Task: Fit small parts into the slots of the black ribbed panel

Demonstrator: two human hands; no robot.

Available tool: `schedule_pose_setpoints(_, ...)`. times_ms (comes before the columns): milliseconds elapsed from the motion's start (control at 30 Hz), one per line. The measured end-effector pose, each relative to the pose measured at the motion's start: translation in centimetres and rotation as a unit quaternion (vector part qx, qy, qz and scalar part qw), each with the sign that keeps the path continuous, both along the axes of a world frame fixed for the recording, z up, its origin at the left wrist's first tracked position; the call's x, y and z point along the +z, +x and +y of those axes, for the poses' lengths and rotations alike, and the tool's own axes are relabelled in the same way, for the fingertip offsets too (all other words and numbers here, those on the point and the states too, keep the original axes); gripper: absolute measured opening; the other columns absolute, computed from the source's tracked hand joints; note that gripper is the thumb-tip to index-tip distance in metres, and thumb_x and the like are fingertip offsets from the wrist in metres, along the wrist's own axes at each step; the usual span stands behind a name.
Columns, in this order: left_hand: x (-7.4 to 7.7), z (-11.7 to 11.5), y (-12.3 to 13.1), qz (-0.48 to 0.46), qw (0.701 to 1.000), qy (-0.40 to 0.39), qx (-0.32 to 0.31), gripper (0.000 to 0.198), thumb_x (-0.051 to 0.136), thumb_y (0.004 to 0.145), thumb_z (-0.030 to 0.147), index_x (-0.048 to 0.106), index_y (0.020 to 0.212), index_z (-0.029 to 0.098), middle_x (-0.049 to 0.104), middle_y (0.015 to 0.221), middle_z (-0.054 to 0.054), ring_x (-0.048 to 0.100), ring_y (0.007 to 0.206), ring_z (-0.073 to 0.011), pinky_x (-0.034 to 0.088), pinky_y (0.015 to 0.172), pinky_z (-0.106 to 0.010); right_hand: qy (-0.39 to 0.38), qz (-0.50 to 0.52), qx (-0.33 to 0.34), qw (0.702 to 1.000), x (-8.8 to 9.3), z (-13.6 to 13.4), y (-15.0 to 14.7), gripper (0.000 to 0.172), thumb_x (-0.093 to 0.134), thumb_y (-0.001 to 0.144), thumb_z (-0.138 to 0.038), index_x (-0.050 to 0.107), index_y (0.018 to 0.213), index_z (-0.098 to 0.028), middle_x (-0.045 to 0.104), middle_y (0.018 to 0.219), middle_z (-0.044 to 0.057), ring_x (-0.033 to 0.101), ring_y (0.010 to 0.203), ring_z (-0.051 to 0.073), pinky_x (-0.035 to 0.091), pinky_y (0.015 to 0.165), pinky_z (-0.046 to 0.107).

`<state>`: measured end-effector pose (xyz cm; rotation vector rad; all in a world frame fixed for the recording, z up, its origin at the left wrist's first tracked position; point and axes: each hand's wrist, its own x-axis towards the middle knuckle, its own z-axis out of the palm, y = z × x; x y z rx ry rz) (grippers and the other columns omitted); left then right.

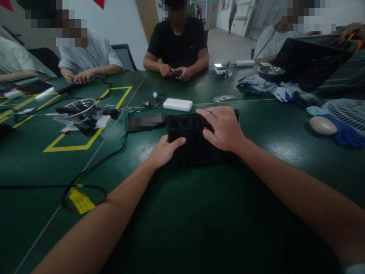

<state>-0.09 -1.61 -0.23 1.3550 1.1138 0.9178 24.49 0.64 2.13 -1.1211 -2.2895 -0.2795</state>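
Observation:
A dark, flat rectangular case point(196, 152) with a faint block pattern is held low over the green table in front of me. My left hand point(168, 150) grips its left edge, thumb on top and the other fingers hidden underneath. Across its upper right part lies my right hand point(224, 127), palm down, with thumb and index finger spread apart on the surface. The case's far right corner is partly covered by that hand. Just beyond the case is a white power bank-like block point(177, 104).
A black cable point(114, 152) with a yellow tag point(81, 199) runs along the left. A metal bowl point(87, 106) stands by yellow tape point(67, 148). A pale oval object point(322, 125), blue glove point(349, 131) and white basket point(346, 112) lie right. Several people sit opposite.

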Motion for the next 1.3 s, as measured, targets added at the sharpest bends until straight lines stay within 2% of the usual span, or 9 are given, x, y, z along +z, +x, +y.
schedule_pose_setpoints(400, 0.00, 0.08, -0.01, -0.002, 1.000, 0.004, -0.004, 0.045, 0.079, 0.078, 0.049, 0.073, 0.107, 0.015, 0.078, 0.111, -0.012, 0.072, 0.108, -0.0338, 0.057, 0.096, -0.047, 0.006, -0.005, -0.010, 1.000, 0.01, -0.11, -0.12, 0.059, 0.046, 0.094, -0.040, 0.052, 0.147, -0.017, 0.064, 0.132, 0.013, 0.053, 0.119, 0.033, 0.033, 0.103, 0.048)
schedule_pose_setpoints(833, 0.04, 0.13, 0.06, 0.001, 1.000, -0.002, -0.004, 0.046, 0.079, 0.076, 0.049, 0.072, 0.104, 0.013, 0.078, 0.107, -0.012, 0.073, 0.102, -0.0319, 0.056, 0.092, -0.045, 0.006, 0.007, -0.004, 1.000, -0.03, -0.09, -0.13, 0.058, 0.046, 0.094, -0.040, 0.053, 0.146, -0.017, 0.064, 0.131, 0.013, 0.053, 0.118, 0.034, 0.032, 0.102, 0.048)
schedule_pose_setpoints(1033, 0.07, 0.08, 0.00, 0.002, 1.000, 0.003, -0.008, 0.051, 0.079, 0.076, 0.051, 0.072, 0.109, 0.013, 0.077, 0.112, -0.013, 0.072, 0.108, -0.0341, 0.057, 0.092, -0.045, 0.011, 0.003, -0.004, 1.000, -0.06, -0.10, -0.20, 0.057, 0.045, 0.095, -0.040, 0.053, 0.146, -0.017, 0.064, 0.130, 0.013, 0.053, 0.118, 0.033, 0.032, 0.101, 0.047)
schedule_pose_setpoints(1300, 0.02, 0.14, 0.04, -0.006, 1.000, 0.008, -0.010, 0.047, 0.079, 0.077, 0.049, 0.072, 0.108, 0.014, 0.078, 0.111, -0.012, 0.072, 0.109, -0.0339, 0.057, 0.093, -0.045, 0.016, 0.002, -0.003, 1.000, -0.06, -0.11, -0.23, 0.055, 0.043, 0.097, -0.041, 0.052, 0.146, -0.017, 0.065, 0.131, 0.013, 0.054, 0.118, 0.033, 0.033, 0.101, 0.047)
